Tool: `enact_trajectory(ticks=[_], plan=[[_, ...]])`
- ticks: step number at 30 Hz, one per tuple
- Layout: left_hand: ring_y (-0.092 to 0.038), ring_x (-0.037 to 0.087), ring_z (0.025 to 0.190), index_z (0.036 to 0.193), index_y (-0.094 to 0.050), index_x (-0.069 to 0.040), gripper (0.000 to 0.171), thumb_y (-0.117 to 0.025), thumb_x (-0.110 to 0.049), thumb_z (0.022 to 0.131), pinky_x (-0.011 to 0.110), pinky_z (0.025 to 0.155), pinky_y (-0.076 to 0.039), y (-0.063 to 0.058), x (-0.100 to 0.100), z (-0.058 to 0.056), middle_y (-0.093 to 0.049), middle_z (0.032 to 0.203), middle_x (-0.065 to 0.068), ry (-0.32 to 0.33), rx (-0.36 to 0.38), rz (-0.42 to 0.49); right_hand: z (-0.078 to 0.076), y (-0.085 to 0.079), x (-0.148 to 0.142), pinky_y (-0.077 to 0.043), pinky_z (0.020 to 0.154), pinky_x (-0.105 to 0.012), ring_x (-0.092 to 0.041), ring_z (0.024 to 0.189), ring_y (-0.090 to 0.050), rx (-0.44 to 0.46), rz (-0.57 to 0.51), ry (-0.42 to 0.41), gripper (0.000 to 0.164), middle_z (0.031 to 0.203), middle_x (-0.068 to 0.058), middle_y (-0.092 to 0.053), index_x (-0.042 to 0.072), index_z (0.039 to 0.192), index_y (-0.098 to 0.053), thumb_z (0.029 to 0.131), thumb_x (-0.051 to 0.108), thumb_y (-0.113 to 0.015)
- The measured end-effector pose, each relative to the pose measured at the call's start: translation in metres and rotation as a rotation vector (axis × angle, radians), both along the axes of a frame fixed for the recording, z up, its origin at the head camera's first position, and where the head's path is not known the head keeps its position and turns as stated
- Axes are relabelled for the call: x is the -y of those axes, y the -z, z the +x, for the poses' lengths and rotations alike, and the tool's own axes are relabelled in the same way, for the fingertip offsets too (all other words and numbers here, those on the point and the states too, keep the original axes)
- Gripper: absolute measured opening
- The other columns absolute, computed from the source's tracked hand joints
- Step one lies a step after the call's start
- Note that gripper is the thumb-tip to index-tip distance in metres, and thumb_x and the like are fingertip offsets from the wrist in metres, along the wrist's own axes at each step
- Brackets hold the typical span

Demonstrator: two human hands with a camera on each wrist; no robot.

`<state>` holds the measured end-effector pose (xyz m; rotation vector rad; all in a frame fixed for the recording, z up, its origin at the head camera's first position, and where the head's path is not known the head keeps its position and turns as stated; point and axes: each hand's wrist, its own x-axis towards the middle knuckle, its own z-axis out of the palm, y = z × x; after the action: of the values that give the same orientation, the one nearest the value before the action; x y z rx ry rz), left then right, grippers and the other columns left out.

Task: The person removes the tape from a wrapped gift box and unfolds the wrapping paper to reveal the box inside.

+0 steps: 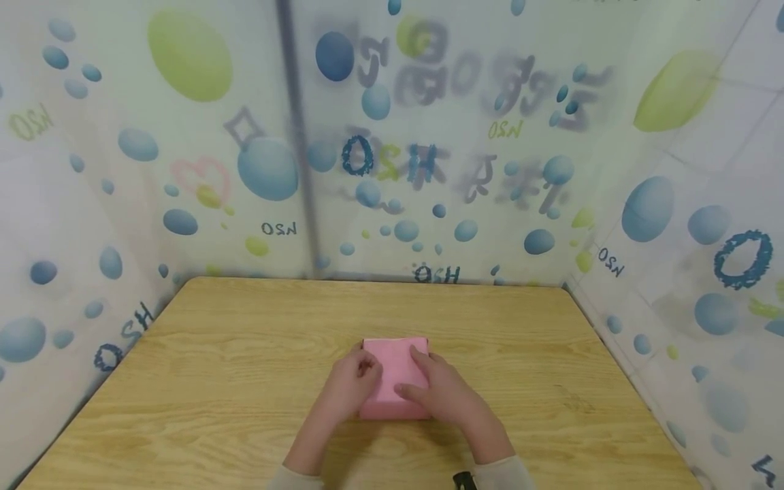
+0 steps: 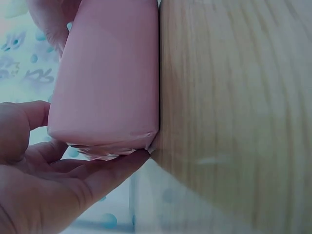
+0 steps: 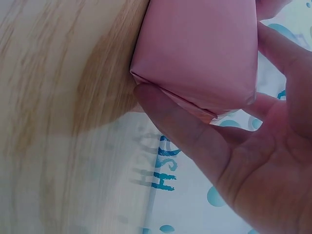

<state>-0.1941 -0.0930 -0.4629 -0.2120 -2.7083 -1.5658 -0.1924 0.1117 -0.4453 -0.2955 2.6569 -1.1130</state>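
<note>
A box wrapped in pink paper (image 1: 397, 371) lies flat on the wooden table, between both hands. My left hand (image 1: 354, 384) holds its left side, with fingers along the folded end; the left wrist view shows this hand (image 2: 53, 180) touching the creased paper flaps there. From the right, my right hand (image 1: 450, 391) grips the other end, thumb and a finger over the top face. In the right wrist view a finger of the right hand (image 3: 234, 146) presses under the folded edge of the pink box (image 3: 197, 53). The box's underside is hidden.
The wood-grained table (image 1: 257, 327) reaches back to a curtain (image 1: 380, 224) printed with blue and green drops and lettering, which also hangs at both sides. A small black object (image 1: 464, 480) shows by the right sleeve at the bottom edge.
</note>
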Motion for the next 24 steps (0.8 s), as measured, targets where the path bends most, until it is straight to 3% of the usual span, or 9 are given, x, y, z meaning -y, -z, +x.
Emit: enact_trajectory(ticks=[5,9,12,19,24], plan=[[-0.063,0.032,0.110,0.098,-0.069,-0.004,0.009,-0.065,-0.010,0.102,0.036,0.083,-0.055,0.001,0.004,-0.001,-0.048,0.153,0.042,0.004,0.000,0.008,0.000,-0.001,0.000,-0.038,0.122,-0.067,-0.051,0.151,-0.043,0.007,-0.002,0.000,0.081,0.163,-0.034,-0.041,0.006,0.163,-0.042,0.098,0.042,-0.075],[-0.065,0.026,0.102,0.105,-0.069,-0.002,0.012,-0.064,-0.013,0.103,0.039,0.084,-0.058,-0.001,0.008,0.000,-0.070,0.126,0.028,0.005,0.021,0.020,0.000,-0.001,0.000,-0.038,0.123,-0.067,-0.051,0.152,-0.042,0.014,-0.004,0.004,0.081,0.163,-0.033,-0.041,0.006,0.163,-0.042,0.098,0.042,-0.075],[-0.067,0.023,0.097,0.106,-0.069,-0.001,0.014,-0.062,-0.013,0.103,0.042,0.086,-0.060,-0.003,0.011,0.002,-0.071,0.106,0.016,-0.005,0.043,0.039,0.000,-0.001,0.000,-0.037,0.123,-0.067,-0.051,0.152,-0.041,0.018,-0.007,0.008,0.081,0.164,-0.032,-0.041,0.007,0.163,-0.042,0.098,0.042,-0.075],[-0.066,0.020,0.089,0.110,-0.068,0.004,0.022,-0.058,-0.015,0.106,0.032,0.075,-0.057,-0.005,0.020,0.004,-0.071,0.102,0.014,-0.068,0.115,0.100,-0.001,0.000,-0.001,-0.037,0.123,-0.066,-0.050,0.152,-0.042,0.011,-0.023,0.005,0.082,0.164,-0.032,-0.042,0.006,0.163,-0.041,0.098,0.042,-0.076],[-0.070,0.021,0.093,0.114,-0.064,0.007,0.023,-0.056,-0.013,0.108,0.039,0.080,-0.065,-0.003,0.024,0.007,-0.070,0.105,0.018,-0.082,0.193,0.220,-0.002,0.001,-0.002,-0.038,0.123,-0.066,-0.050,0.151,-0.043,0.013,-0.023,0.004,0.083,0.163,-0.031,-0.043,0.006,0.163,-0.042,0.097,0.043,-0.076]])
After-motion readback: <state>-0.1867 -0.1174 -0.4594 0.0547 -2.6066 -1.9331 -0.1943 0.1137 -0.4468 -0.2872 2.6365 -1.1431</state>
